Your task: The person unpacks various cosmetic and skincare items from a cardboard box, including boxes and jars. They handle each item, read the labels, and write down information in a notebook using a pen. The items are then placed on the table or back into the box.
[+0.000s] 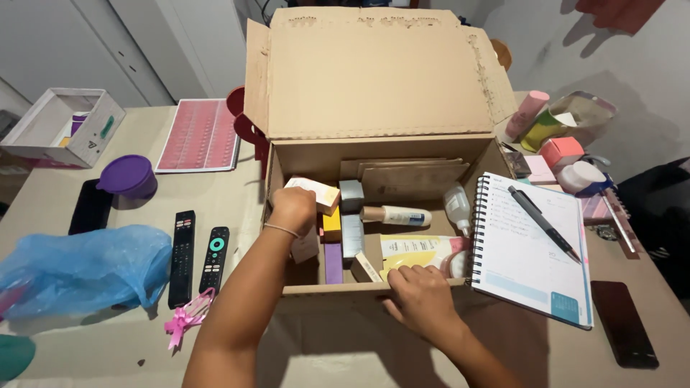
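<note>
An open cardboard box [374, 93] stands mid-worktop [129, 338], its flaps raised at the back. Inside, small packages stand on end: a white-and-orange carton [316, 192] at the left, a yellow one [332, 224] and a purple one [333, 262] below it, two grey cartons [351, 215] beside them. A beige tube [397, 215] lies across the middle, a clear bottle [457, 207] at the right wall, and a yellow-and-white tube [417, 251] lies along the near side.

The left hand [292, 210] reaches down into the box's left part, wrist bent, fingers closed on the white-and-orange carton. The right hand [422, 300] rests on the box's near wall, fingers curled over the rim just beside the yellow-and-white tube; whether they grip anything I cannot tell.

Right of the box, touching it, lies a spiral notebook [532, 251] with a black pen [544, 223] on it, and a dark phone [624, 323] nearer the edge. Left of the box lie two black remotes [195, 255], a blue plastic bag [79, 269], a pink ribbon [183, 320], a purple cup [128, 176] and a pink sheet pad [200, 135].
</note>
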